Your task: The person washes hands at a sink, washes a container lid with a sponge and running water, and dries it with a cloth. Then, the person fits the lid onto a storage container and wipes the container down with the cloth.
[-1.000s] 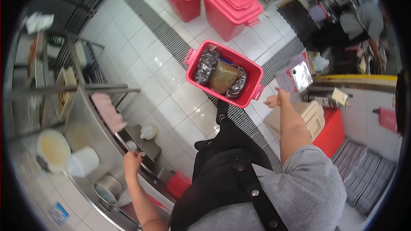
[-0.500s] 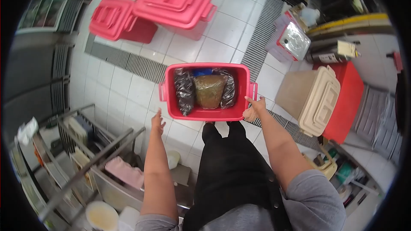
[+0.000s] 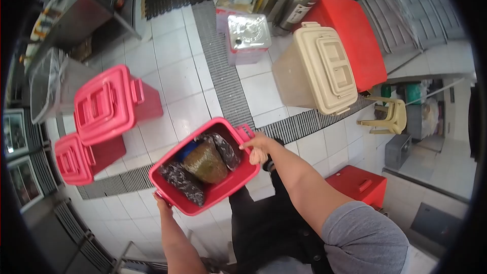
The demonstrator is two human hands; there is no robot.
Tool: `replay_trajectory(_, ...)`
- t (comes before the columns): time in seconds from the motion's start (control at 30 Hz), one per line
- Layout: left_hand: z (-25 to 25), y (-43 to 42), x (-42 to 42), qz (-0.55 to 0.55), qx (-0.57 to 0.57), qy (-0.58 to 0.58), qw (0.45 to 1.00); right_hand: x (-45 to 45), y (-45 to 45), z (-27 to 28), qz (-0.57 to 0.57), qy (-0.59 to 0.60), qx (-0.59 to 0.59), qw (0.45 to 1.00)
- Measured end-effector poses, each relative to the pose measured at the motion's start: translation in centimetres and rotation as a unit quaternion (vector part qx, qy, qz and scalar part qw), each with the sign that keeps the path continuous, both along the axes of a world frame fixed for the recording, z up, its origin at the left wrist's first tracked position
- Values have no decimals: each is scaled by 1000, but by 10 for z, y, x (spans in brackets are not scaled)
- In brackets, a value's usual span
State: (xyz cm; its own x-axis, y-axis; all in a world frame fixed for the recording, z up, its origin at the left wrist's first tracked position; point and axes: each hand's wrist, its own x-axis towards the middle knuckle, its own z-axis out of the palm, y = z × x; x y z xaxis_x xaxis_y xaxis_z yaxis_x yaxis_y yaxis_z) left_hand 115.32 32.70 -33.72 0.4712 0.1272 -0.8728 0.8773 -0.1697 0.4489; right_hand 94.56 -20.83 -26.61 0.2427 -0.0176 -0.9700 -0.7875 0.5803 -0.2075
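Observation:
An open pink bin (image 3: 242,176) is in front of me, tilted in view. Inside it lie a clear bag of brownish-green stuff (image 3: 205,162), a dark plastic bag (image 3: 182,182) on the left, another dark bag (image 3: 227,150) on the right and a bit of blue behind them. My right hand (image 3: 257,147) is closed at the bin's right-hand handle, with something pale and crumpled in the same hand. At the lower left handle, my left hand (image 3: 163,204) is closed round the bin's edge, its fingers partly hidden.
Two lidded pink bins (image 3: 104,106) stand on the left. A beige lidded bin (image 3: 337,68) and a red box (image 3: 350,40) are at the upper right, near a metal tin (image 3: 248,33) and an extinguisher (image 3: 299,7). A beige stool (image 3: 388,116) and red container (image 3: 357,185) stand right.
Both hands have come to the handles of the pink bin, which now appears turned. The view has swung right, bringing the beige bin, stool and red container further into view.

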Motion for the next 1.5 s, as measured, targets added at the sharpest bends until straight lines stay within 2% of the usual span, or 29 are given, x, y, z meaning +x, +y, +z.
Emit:
replay_trajectory(0.03, -5, 5, 4, -50, 24, 23, 998, -11, 0, 16, -38, 13, 39, 998)
replay_trajectory(0.07, -5, -3, 18, -99, 48, 45, 993, -27, 2, 18, -71, -12, 25, 997)
replay_trajectory(0.1, 24, -40, 14, -84, 31, 0, 996, -48, 1, 15, -101, -37, 10, 994)
replay_trajectory(0.17, 41, -71, 24, -138, 43, -17, 989, -100, -4, 11, -90, 14, -28, 995)
replay_trajectory(0.23, 67, -109, 27, -211, 70, -57, 973, -162, 0, 13, -130, -28, -49, 990)
replay_trajectory(0.3, 113, -162, 17, -281, 89, -106, 950, -215, -8, 53, -149, -83, -15, 985)
replay_trajectory(0.37, 136, -199, 8, -336, 68, -82, 936, -271, -18, 87, -143, -69, -22, 987)
replay_trajectory(0.4, 158, -223, 3, -389, 84, -59, 915, -309, -20, 86, -150, -83, -12, 985)
replay_trajectory(0.43, 180, -250, -12, -400, 57, -57, 913, -341, -26, 87, -158, -96, -2, 983)
replay_trajectory(0.47, 190, -273, -32, -364, -15, -73, 929, -361, -36, 102, -170, -105, -10, 980)
replay_trajectory(0.5, 199, -296, -53, -326, -88, -84, 937, -381, -47, 139, -145, -81, -12, 986)
replay_trajectory(0.57, 236, -344, -96, -333, -126, -68, 932, -427, -73, 204, -133, -62, -25, 989)
replay_trajectory(0.63, 268, -392, -139, -337, -162, -51, 926, -474, -96, 252, -75, -48, -90, 992)
replay_trajectory(0.73, 294, -461, -198, -329, -246, 7, 912, -557, -126, 305, -138, -77, -171, 973)
replay_trajectory(0.83, 320, -534, -251, -389, -295, 64, 870, -640, -154, 363, -214, -104, -265, 934)
replay_trajectory(0.9, 356, -583, -291, -392, -307, 84, 864, -673, -175, 419, -292, -89, -298, 904)
replay_trajectory(0.97, 393, -628, -331, -383, -319, 84, 863, -711, -203, 467, -315, -104, -390, 859)
replay_trajectory(1.03, 437, -677, -362, -398, -368, 60, 838, -735, -239, 508, -358, -193, -458, 790)
replay_trajectory(1.1, 488, -728, -377, -451, -361, 83, 812, -763, -286, 530, -372, -248, -555, 702)
replay_trajectory(1.17, 516, -778, -390, -447, -376, 31, 811, -751, -324, 580, -455, -250, -534, 668)
replay_trajectory(1.23, 542, -823, -400, -413, -379, -21, 828, -755, -368, 608, -440, -308, -494, 683)
replay_trajectory(1.3, 564, -854, -399, -423, -377, -44, 823, -754, -416, 611, -416, -313, -520, 677)
replay_trajectory(1.33, 554, -872, -383, -451, -399, -32, 798, -749, -438, 608, -398, -318, -540, 670)
replay_trajectory(1.37, 560, -885, -387, -427, -433, -34, 794, -739, -456, 605, -405, -313, -547, 663)
replay_trajectory(1.5, 531, -950, -378, -394, -472, -63, 786, -723, -522, 583, -345, -236, -534, 735)
